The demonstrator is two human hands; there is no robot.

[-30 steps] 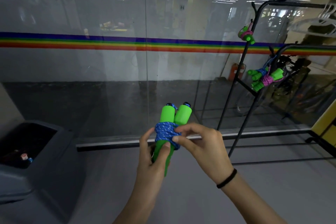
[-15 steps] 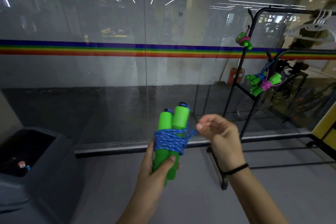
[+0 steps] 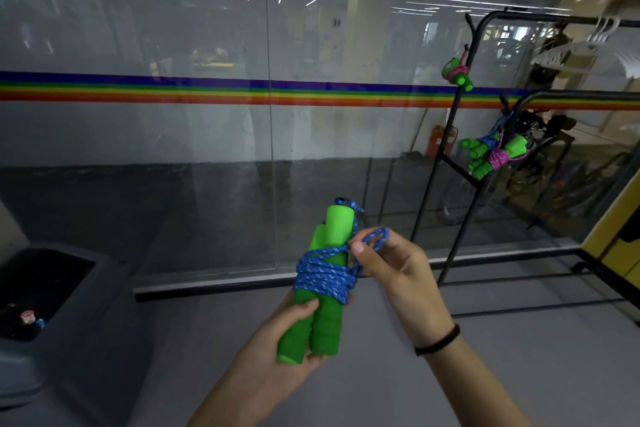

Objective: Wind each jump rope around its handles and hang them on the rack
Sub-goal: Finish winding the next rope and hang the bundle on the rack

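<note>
Grey floor runs up to a glass wall banded with a rainbow stripe point(image 3: 207, 94), and to my right a black metal rack point(image 3: 450, 163) carries wound ropes: a pink-wrapped green bundle point(image 3: 458, 73) high on its post and a blue and purple pair point(image 3: 491, 156) on a lower bar. My left hand point(image 3: 277, 350) is clenched around the lower ends of two green foam handles point(image 3: 322, 315), side by side and upright, bound at the middle by coils of blue braided rope point(image 3: 325, 276). My right hand point(image 3: 398, 274), black band on its wrist, pinches a small loop of that rope point(image 3: 377, 236) just beside the handles' upper part, well apart from the rack.
</note>
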